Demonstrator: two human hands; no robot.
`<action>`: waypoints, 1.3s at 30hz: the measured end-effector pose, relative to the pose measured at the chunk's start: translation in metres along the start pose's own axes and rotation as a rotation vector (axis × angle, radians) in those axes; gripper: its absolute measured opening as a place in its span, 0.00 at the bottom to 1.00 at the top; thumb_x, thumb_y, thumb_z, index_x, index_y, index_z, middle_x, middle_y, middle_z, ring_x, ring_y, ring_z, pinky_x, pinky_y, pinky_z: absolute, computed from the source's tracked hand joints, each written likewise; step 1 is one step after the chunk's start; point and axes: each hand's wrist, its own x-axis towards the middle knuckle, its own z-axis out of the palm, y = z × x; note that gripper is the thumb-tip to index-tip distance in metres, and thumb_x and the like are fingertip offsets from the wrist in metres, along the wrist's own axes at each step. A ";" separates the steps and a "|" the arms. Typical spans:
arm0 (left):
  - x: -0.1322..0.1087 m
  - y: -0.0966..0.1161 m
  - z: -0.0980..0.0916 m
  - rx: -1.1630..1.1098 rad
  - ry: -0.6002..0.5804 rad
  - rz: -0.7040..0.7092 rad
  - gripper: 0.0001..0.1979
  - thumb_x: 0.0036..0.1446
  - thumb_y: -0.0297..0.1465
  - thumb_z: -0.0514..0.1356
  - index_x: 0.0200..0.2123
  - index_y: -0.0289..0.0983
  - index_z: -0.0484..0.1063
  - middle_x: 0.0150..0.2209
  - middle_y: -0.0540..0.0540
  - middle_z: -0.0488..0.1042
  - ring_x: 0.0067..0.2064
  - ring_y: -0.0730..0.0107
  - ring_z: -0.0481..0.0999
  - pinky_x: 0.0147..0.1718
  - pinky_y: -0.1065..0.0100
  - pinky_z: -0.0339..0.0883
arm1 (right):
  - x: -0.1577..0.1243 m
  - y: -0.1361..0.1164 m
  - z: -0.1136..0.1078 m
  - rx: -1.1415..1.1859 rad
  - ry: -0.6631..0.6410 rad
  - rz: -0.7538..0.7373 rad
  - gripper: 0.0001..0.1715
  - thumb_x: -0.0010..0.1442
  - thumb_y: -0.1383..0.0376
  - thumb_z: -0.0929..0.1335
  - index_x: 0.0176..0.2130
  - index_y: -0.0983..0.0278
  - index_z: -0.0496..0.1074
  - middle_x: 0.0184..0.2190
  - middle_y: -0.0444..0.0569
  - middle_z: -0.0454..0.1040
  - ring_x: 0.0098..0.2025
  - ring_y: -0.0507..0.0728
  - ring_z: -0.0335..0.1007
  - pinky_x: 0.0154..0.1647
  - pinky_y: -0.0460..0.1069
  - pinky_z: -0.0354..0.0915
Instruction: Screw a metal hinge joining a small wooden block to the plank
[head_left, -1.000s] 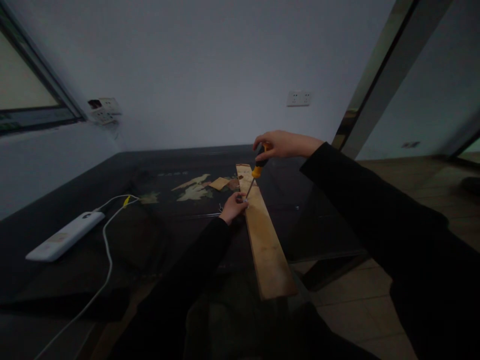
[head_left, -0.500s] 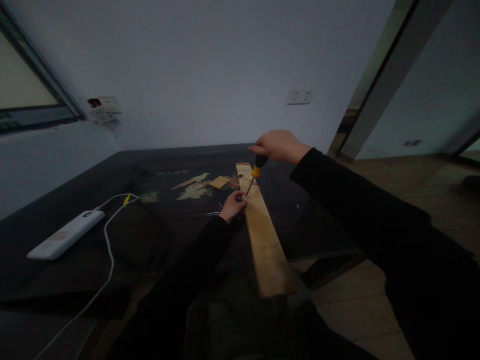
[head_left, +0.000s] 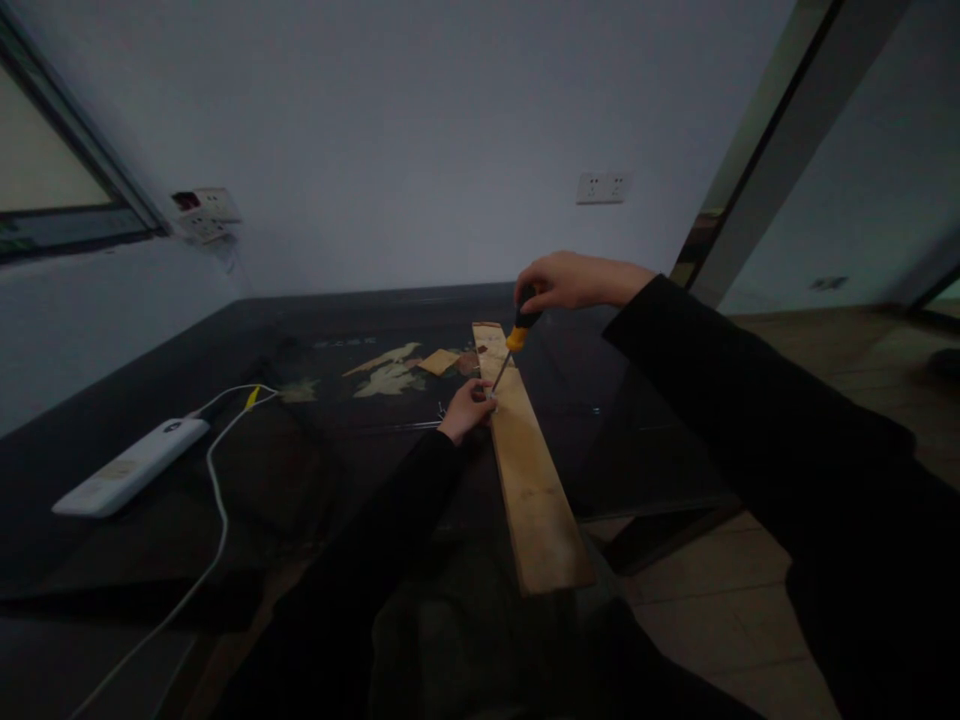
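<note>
Right hand [head_left: 571, 282] grip closed on screwdriver [head_left: 514, 338]. Left hand [head_left: 466, 410] pinched shut at its tip, plank [head_left: 534, 485] at 3 o'clock. Best to hold the shaft steady.

A single camera sits on the person's head, facing forward and down across the dark table [head_left: 187, 350] toward the pale wall [head_left: 412, 130]; it is close, with the left hand [head_left: 466, 408] and right hand [head_left: 570, 282] mid-frame.
</note>
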 end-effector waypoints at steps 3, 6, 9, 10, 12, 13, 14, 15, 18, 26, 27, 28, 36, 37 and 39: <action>0.001 0.000 0.001 0.016 0.014 -0.004 0.16 0.50 0.22 0.63 0.44 0.35 0.68 0.29 0.51 0.68 0.25 0.77 0.72 0.23 0.75 0.69 | 0.004 -0.001 0.004 -0.069 0.016 0.093 0.26 0.59 0.50 0.64 0.43 0.66 0.78 0.34 0.55 0.77 0.36 0.58 0.68 0.35 0.51 0.55; 0.002 0.000 0.002 0.026 0.025 0.000 0.16 0.51 0.22 0.63 0.44 0.35 0.68 0.30 0.51 0.68 0.25 0.77 0.71 0.23 0.75 0.68 | 0.008 -0.004 0.011 -0.106 0.111 0.206 0.30 0.60 0.47 0.61 0.41 0.66 0.79 0.32 0.56 0.76 0.35 0.58 0.68 0.33 0.51 0.55; 0.002 -0.002 0.001 0.002 0.010 0.003 0.17 0.51 0.22 0.62 0.45 0.35 0.67 0.30 0.51 0.69 0.25 0.78 0.71 0.23 0.75 0.68 | 0.009 -0.005 0.015 -0.110 0.181 0.268 0.34 0.59 0.43 0.59 0.41 0.65 0.79 0.32 0.57 0.76 0.35 0.58 0.68 0.32 0.51 0.55; 0.002 -0.003 0.001 -0.010 0.002 0.003 0.17 0.51 0.22 0.63 0.45 0.35 0.67 0.31 0.51 0.69 0.25 0.78 0.71 0.23 0.75 0.68 | 0.008 -0.005 0.014 -0.097 0.172 0.255 0.34 0.59 0.42 0.60 0.42 0.65 0.78 0.33 0.56 0.76 0.35 0.58 0.68 0.33 0.51 0.55; 0.002 -0.004 0.000 -0.025 -0.004 0.004 0.17 0.50 0.23 0.63 0.45 0.35 0.67 0.30 0.51 0.69 0.25 0.78 0.71 0.23 0.75 0.68 | 0.006 -0.004 0.011 -0.046 0.121 0.167 0.32 0.56 0.43 0.64 0.45 0.64 0.77 0.36 0.55 0.77 0.37 0.58 0.68 0.34 0.50 0.56; 0.002 -0.005 0.000 -0.027 -0.002 0.006 0.17 0.50 0.23 0.64 0.45 0.35 0.67 0.30 0.51 0.69 0.25 0.78 0.71 0.23 0.75 0.68 | 0.004 -0.003 0.009 -0.016 0.092 0.106 0.30 0.54 0.45 0.66 0.46 0.64 0.76 0.38 0.55 0.76 0.38 0.58 0.68 0.35 0.50 0.57; 0.003 -0.006 -0.001 -0.025 0.001 0.007 0.17 0.50 0.24 0.64 0.45 0.35 0.67 0.29 0.51 0.69 0.24 0.78 0.71 0.23 0.75 0.68 | 0.003 -0.002 0.007 0.010 0.067 0.048 0.29 0.53 0.48 0.68 0.48 0.63 0.75 0.40 0.54 0.76 0.39 0.58 0.68 0.36 0.49 0.57; 0.003 -0.006 -0.001 -0.022 0.002 0.008 0.18 0.49 0.24 0.65 0.45 0.35 0.67 0.29 0.52 0.69 0.24 0.78 0.71 0.23 0.75 0.68 | 0.002 -0.001 0.005 0.030 0.045 0.001 0.28 0.53 0.50 0.69 0.49 0.63 0.74 0.41 0.54 0.76 0.40 0.57 0.68 0.37 0.49 0.58; 0.004 -0.007 -0.002 -0.009 0.006 0.009 0.18 0.49 0.24 0.65 0.45 0.35 0.68 0.29 0.52 0.69 0.24 0.78 0.71 0.23 0.75 0.68 | 0.002 -0.001 0.004 0.036 0.005 -0.063 0.23 0.55 0.57 0.69 0.48 0.63 0.75 0.42 0.53 0.76 0.40 0.57 0.68 0.38 0.49 0.58; 0.003 -0.005 0.000 -0.006 0.002 0.011 0.18 0.48 0.24 0.65 0.45 0.35 0.68 0.31 0.51 0.71 0.25 0.77 0.72 0.24 0.75 0.68 | 0.003 -0.004 0.009 -0.113 0.051 0.095 0.23 0.60 0.52 0.64 0.45 0.63 0.77 0.36 0.55 0.78 0.37 0.58 0.70 0.35 0.51 0.56; 0.003 -0.004 0.000 -0.006 0.004 0.012 0.18 0.48 0.24 0.65 0.44 0.35 0.68 0.30 0.51 0.71 0.25 0.77 0.72 0.24 0.75 0.68 | 0.004 -0.006 0.010 -0.127 0.061 0.133 0.25 0.60 0.51 0.63 0.44 0.64 0.77 0.35 0.56 0.77 0.37 0.58 0.70 0.34 0.51 0.56; 0.002 -0.004 0.000 -0.003 0.008 0.014 0.18 0.48 0.24 0.65 0.44 0.35 0.68 0.30 0.51 0.70 0.25 0.77 0.72 0.24 0.75 0.68 | 0.004 -0.008 0.012 -0.142 0.076 0.174 0.26 0.61 0.49 0.62 0.44 0.64 0.78 0.34 0.57 0.77 0.37 0.59 0.70 0.34 0.50 0.56; 0.001 -0.002 0.000 -0.012 0.006 0.004 0.17 0.51 0.22 0.62 0.45 0.34 0.67 0.32 0.50 0.68 0.25 0.78 0.71 0.23 0.75 0.68 | 0.003 -0.006 0.015 -0.055 0.127 0.223 0.30 0.59 0.46 0.63 0.44 0.66 0.76 0.37 0.57 0.76 0.37 0.59 0.70 0.34 0.50 0.57; 0.002 -0.002 0.000 -0.009 0.009 0.002 0.17 0.51 0.22 0.62 0.45 0.34 0.67 0.32 0.50 0.68 0.25 0.78 0.71 0.23 0.75 0.68 | 0.002 -0.003 0.012 -0.014 0.092 0.172 0.28 0.57 0.48 0.66 0.46 0.66 0.75 0.37 0.55 0.76 0.37 0.57 0.69 0.34 0.50 0.57; 0.002 -0.003 0.000 0.004 0.014 0.002 0.17 0.51 0.22 0.63 0.46 0.34 0.67 0.31 0.50 0.68 0.24 0.79 0.70 0.23 0.75 0.68 | -0.002 0.001 0.005 0.062 0.015 0.094 0.26 0.55 0.52 0.69 0.49 0.65 0.73 0.39 0.53 0.75 0.35 0.55 0.68 0.34 0.49 0.57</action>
